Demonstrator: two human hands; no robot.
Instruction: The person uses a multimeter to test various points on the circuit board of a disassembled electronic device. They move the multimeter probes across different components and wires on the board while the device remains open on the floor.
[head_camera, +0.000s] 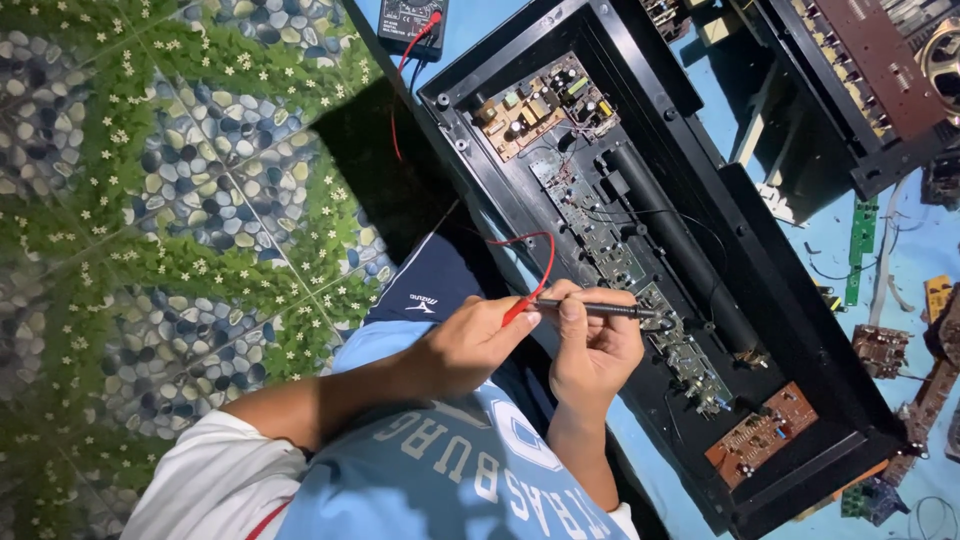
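My left hand (470, 345) pinches a red multimeter probe (520, 310); its red lead (545, 255) loops up toward a black multimeter (410, 20) at the top. My right hand (595, 350) grips a black probe (610, 310) like a pen. The black probe's tip rests on a long green circuit board (600, 240) inside an open black electronics case (800, 290). The two hands touch each other at the case's near edge. A tan board (540, 105) sits at the case's upper end and a brown board (760, 435) at its lower end.
The case lies on a blue surface (930, 250) strewn with loose circuit boards (880, 350), a green strip board (860, 240) and wires. A second opened black unit (860, 90) lies at the upper right. Pebble-and-grass patterned flooring (150, 200) fills the left.
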